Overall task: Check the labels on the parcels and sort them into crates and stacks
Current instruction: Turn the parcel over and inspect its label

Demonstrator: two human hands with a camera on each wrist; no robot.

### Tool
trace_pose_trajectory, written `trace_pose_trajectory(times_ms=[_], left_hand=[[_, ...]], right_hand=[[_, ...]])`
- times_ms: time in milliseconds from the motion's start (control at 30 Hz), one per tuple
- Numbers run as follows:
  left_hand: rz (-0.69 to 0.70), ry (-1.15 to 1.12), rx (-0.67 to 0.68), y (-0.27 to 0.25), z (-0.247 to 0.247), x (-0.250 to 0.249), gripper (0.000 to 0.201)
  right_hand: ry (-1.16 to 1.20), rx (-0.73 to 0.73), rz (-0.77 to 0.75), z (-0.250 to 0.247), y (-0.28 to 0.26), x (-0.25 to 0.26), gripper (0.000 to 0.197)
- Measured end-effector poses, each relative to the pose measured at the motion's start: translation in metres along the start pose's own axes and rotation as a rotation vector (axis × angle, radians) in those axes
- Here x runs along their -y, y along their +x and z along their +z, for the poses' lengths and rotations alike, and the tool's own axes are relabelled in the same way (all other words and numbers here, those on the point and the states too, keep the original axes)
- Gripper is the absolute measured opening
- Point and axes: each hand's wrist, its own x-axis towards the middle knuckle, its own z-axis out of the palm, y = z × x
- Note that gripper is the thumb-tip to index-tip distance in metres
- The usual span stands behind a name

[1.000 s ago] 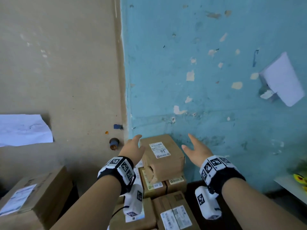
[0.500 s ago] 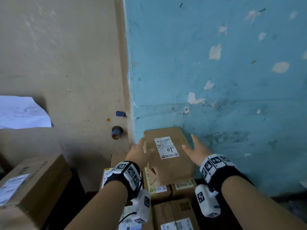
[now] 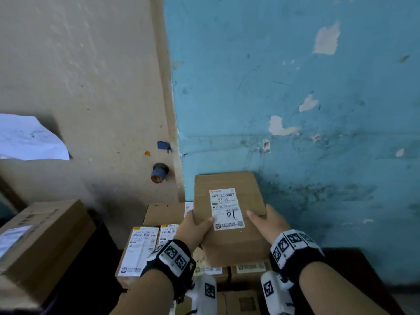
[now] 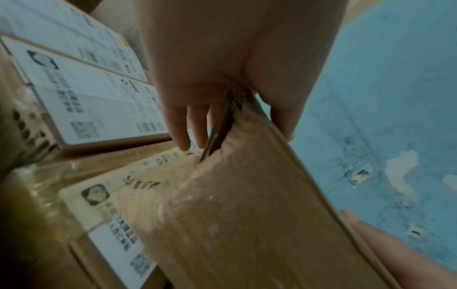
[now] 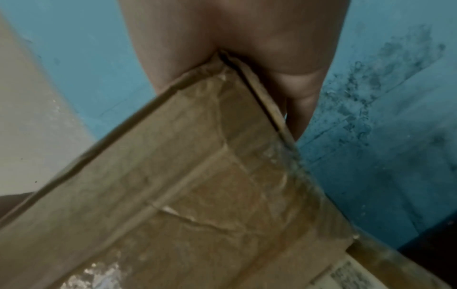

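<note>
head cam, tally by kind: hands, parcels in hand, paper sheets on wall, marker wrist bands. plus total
Hands: 2, the left hand and the right hand
Parcels in hand: 1, the parcel gripped by both
Paper sheets on wall: 1, the paper sheet
Wrist bands: 2, the left wrist band and the right wrist band
Total: 6

A dark surface [image 3: 350, 264] stood against the blue wall [image 3: 295, 110] and carried a stack of cardboard boxes [image 3: 247, 269] with white labels facing up. To the left, a larger box [image 3: 45, 235] sat on another dark support whose kind could not be told.
</note>
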Motion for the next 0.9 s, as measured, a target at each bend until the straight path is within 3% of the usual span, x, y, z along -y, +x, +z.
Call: trace_pose_trajectory(times_ms=[167, 333, 600, 900], left_hand=[[0.033, -0.115, 0.006, -0.004, 0.005, -0.001, 0.032], [0.061, -0.254, 0.017, -0.016, 0.005, -0.003, 0.032], [0.288, -0.404, 0.054, -0.059, -0.014, -0.023, 0.034], [0.537, -0.522, 0.158, -0.118, -0.074, -0.066, 0.041]], right_hand=[[0.074, 0.001, -0.027, -0.001, 0.001, -0.004, 0.024], [0.188, -0.039, -0.058, -0.001, -0.009, -0.007, 0.021], [0.494, -0.195, -0.255, -0.025, -0.066, 0.02, 0.006], [0.657, -0.298, -0.526, -0.031, -0.151, 0.072, 0.031]])
